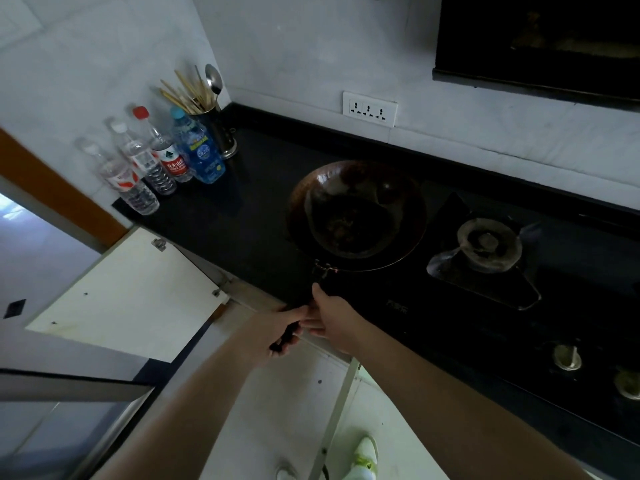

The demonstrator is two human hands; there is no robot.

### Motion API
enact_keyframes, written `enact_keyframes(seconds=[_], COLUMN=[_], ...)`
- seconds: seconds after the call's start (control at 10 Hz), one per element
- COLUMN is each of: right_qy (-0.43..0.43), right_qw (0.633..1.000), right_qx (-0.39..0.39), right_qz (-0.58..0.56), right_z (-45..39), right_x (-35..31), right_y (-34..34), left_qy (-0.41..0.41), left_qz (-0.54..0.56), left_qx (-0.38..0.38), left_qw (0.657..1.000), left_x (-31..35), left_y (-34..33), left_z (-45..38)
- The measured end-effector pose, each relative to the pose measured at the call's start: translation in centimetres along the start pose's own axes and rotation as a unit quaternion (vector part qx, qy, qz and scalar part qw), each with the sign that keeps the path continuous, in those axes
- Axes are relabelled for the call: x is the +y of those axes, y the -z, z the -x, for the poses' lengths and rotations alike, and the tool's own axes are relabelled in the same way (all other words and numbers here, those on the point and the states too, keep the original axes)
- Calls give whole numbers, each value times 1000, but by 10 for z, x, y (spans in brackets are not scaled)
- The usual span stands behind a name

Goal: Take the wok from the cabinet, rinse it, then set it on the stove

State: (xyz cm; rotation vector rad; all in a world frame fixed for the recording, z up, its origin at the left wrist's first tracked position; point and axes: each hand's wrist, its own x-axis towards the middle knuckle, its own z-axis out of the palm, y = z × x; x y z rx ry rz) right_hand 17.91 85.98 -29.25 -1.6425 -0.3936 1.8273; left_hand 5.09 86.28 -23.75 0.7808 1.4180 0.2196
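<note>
A dark, worn wok [356, 213] sits over the left side of the black stove [398, 306], its long black handle pointing toward me. My left hand [277, 329] grips the end of the handle. My right hand [332, 315] holds the handle just ahead of it, closer to the bowl. The right burner [488, 244] is bare beside the wok.
Several plastic bottles [156, 161] and a chopstick holder [211, 123] stand at the counter's back left. A white cabinet door [131, 292] hangs open below the counter on the left. Two stove knobs [568, 356] are at the right front. A range hood [540, 39] hangs above.
</note>
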Motion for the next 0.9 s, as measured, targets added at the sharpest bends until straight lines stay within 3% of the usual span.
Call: enact_keyframes(seconds=[0.2,0.3,0.5,0.6,0.7,0.8,0.9], right_qy=[-26,-2,32,36,47,57,52], right_qw=[997,998,999,992,988,988,991], right_qx=[-59,-53,-30,-64,-94,-88,-76], right_qz=[-35,-23,21,104,111,116,99], right_z=[34,50,70,78,90,101,105], right_x=[17,22,22,34,44,50,62], right_y=[46,61,88,101,104,102,99], left_qy=[-7,-12,-15,-27,-68,-164,-203], left_qz=[21,16,-19,-72,-131,-184,-222], left_qx=[-1,0,-3,16,73,153,197], left_qw=[1000,1000,1000,997,986,957,933], left_x=[-9,-10,-7,-9,-14,-32,-56], left_y=[-15,-22,-23,-21,-12,-4,2], left_z=[2,3,6,7,5,19,41])
